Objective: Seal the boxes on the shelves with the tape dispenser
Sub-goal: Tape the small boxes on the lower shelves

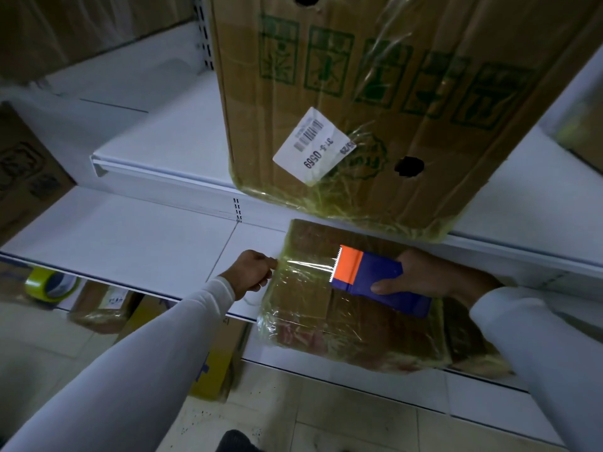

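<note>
A low cardboard box covered in clear yellowish tape lies on the lower white shelf. My right hand grips a blue tape dispenser with an orange toothed head, held over the box top. A strip of clear tape stretches from the dispenser's teeth leftward to the box's left edge. There my left hand pinches the tape's end with curled fingers.
A tall cardboard box with green symbols and a white barcode label stands on the upper shelf, overhanging it. A yellow-green tape roll and more cartons sit below the lower shelf. Tiled floor lies beneath.
</note>
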Motion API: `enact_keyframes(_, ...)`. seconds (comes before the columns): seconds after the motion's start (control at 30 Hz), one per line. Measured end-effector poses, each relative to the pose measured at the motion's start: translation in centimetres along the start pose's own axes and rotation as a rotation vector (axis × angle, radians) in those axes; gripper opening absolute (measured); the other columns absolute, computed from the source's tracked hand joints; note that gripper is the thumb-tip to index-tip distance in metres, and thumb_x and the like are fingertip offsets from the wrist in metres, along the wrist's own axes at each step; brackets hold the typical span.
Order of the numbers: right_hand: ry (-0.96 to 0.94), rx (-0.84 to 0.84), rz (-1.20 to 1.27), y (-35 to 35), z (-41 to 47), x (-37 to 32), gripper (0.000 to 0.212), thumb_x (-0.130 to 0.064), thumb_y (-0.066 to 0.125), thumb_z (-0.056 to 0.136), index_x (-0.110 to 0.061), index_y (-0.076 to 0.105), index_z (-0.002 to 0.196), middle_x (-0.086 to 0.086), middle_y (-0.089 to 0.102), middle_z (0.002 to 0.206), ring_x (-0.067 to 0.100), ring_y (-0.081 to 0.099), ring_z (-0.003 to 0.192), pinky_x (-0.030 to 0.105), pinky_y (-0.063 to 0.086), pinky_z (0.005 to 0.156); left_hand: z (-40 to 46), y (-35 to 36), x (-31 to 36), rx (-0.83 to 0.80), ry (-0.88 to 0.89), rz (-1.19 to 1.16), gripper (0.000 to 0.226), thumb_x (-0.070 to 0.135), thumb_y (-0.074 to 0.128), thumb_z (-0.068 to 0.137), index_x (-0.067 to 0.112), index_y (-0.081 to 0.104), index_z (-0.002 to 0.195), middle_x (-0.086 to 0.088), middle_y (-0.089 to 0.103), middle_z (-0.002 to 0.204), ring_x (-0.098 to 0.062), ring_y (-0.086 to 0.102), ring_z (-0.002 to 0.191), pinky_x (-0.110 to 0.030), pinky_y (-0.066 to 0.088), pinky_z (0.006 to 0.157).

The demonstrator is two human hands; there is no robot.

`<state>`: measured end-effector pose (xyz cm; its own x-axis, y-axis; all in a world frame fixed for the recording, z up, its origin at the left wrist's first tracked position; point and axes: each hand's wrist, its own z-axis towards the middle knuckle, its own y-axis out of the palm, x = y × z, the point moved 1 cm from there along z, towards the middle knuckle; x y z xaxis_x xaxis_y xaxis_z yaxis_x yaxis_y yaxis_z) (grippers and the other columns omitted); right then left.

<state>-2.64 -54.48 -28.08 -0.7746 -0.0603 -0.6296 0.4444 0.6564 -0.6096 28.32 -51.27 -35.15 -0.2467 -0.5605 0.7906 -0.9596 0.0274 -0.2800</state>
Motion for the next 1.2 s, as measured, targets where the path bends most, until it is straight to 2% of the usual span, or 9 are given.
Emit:
enact_keyframes(0.1,0.010,0.009,-0.045,0.0,-0.1,0.1,0.040,-0.056,0.080,0.071,-0.019,0.072,0.086,-0.002,0.076,0.085,0.018,0.070,0.085,0.044,0.052,0.087,0.2,0.1,0.3,0.068,0.055,0.135,0.015,0.018,0.061,0.091,0.004,0.059,0.097,-0.018,0.060,0.089,-0.026,0.056,0.068,-0.028,0.045,0.056)
enact_keyframes(0.2,0.012,0.019,-0.055,0.1,-0.2,0.3,0.050,-0.058,0.080,0.070,-0.013,0.073,0.089,0.005,0.076,0.087,0.024,0.071,0.087,0.048,0.052,0.090,-0.1,-0.7,-0.4,0.243,0.154,0.294,0.076,0.030,0.075,0.080,0.009,0.032,0.139,-0.017,0.055,0.115,-0.032,0.056,0.106,-0.037,0.046,0.091)
enact_keyframes(0.37,0.020,0.015,-0.059,0.1,-0.3,0.2,0.044,-0.059,0.079,0.068,-0.017,0.071,0.082,-0.001,0.076,0.081,0.019,0.072,0.083,0.043,0.053,0.087,-2.2,-0.4,-0.7,0.342,0.468,0.266,0.021,0.029,0.069,0.085,0.010,0.067,0.092,-0.003,0.062,0.070,-0.016,0.057,0.064,-0.025,0.046,0.064)
enact_keyframes(0.63,0.044,0.005,-0.097,0.3,-0.4,-0.1,0.055,-0.060,0.078,0.071,-0.014,0.071,0.102,0.003,0.075,0.098,0.020,0.070,0.091,0.045,0.054,0.093,-2.0,1.5,-0.8,0.251,0.420,0.227,0.023,0.029,0.063,0.090,0.017,0.067,0.071,0.000,0.063,0.062,-0.010,0.053,0.059,-0.025,0.045,0.065)
enact_keyframes(0.73,0.061,-0.004,-0.082,0.2,-0.4,-0.2,0.057,-0.060,0.078,0.072,-0.015,0.069,0.106,0.004,0.074,0.103,0.021,0.069,0.094,0.047,0.053,0.094,-1.6,1.3,-0.5,0.201,0.378,0.258,0.020,0.025,0.063,0.091,0.011,0.070,0.103,-0.013,0.071,0.095,-0.017,0.062,0.084,-0.038,0.052,0.088)
enact_keyframes(0.83,0.053,0.002,-0.086,0.3,-0.5,-0.1,0.051,-0.058,0.078,0.073,-0.016,0.069,0.101,0.003,0.074,0.101,0.019,0.068,0.091,0.040,0.053,0.090,-2.2,2.5,0.9,0.314,0.555,0.526,0.055,0.025,0.054,0.092,0.016,0.037,0.144,-0.010,0.049,0.141,-0.027,0.052,0.122,-0.035,0.042,0.103)
enact_keyframes(0.93,0.045,0.013,-0.096,0.4,-0.5,0.0,0.048,-0.057,0.078,0.074,-0.016,0.068,0.097,0.002,0.073,0.096,0.019,0.068,0.088,0.038,0.053,0.086,-2.3,5.1,1.8,0.214,0.824,0.798,0.051,0.032,0.043,0.097,0.022,0.036,0.146,-0.007,0.036,0.152,-0.027,0.039,0.135,-0.033,0.033,0.109)
enact_keyframes(1.07,0.043,0.011,-0.108,0.9,-0.2,-0.4,0.058,-0.061,0.077,0.073,-0.014,0.067,0.104,0.004,0.072,0.104,0.021,0.068,0.092,0.042,0.054,0.093,-1.3,4.7,-0.2,0.213,0.795,1.140,0.052,0.039,0.027,0.102,0.023,0.022,0.151,0.000,0.013,0.160,-0.018,0.015,0.146,-0.033,0.011,0.116)
enact_keyframes(1.2,0.021,0.046,-0.173,2.7,0.7,-2.8,0.057,-0.069,0.074,0.069,-0.014,0.064,0.078,0.001,0.069,0.077,0.018,0.065,0.071,0.033,0.047,0.066,-1.5,1.3,-1.4,0.184,0.785,1.155,0.051,0.039,0.027,0.102,0.026,0.020,0.151,0.004,0.010,0.160,-0.016,0.012,0.147,-0.035,0.013,0.116)
